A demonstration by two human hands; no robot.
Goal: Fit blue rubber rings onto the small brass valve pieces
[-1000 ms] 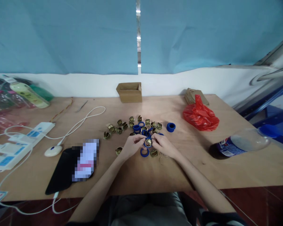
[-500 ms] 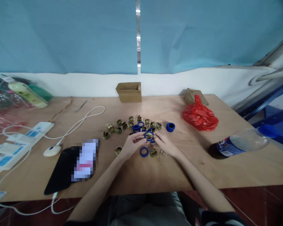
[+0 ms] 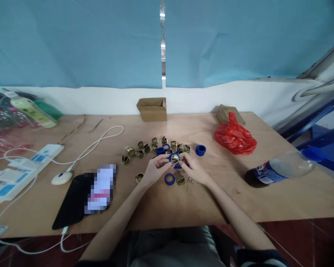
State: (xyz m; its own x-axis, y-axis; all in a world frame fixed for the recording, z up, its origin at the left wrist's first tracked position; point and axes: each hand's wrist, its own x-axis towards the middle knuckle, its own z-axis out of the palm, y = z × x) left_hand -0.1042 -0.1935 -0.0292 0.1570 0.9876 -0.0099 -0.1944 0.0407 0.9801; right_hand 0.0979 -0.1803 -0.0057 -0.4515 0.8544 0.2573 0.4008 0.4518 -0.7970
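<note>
Between both hands is a blue ring with a brass-coloured metal insert point(image 3: 174, 158), its round face turned up toward me. My left hand point(image 3: 156, 170) grips its left edge with fingers and thumb. On the opposite edge my right hand point(image 3: 194, 167) pinches it. Just below lies a loose blue ring point(image 3: 169, 179), with a brass-coloured round part point(image 3: 180, 180) beside it. Thin wire rings point(image 3: 193, 181) lie under my right hand. Several more brass-coloured parts point(image 3: 140, 154) are scattered behind and left of my hands. A blue collar point(image 3: 200, 150) stands to the right.
At the back are an open cardboard box point(image 3: 152, 111) and a red plastic bag point(image 3: 235, 135). A cola bottle point(image 3: 275, 171) lies on the right. Leftward are a phone point(image 3: 101, 189), a black pad point(image 3: 72, 204), a white mouse-shaped device point(image 3: 61, 178), cables and a power strip point(image 3: 30, 170).
The held blue ring has tilted slightly, and its brass-coloured insert catches the light differently. My right fingers have shifted a little on its edge. Other things stay where they were.
</note>
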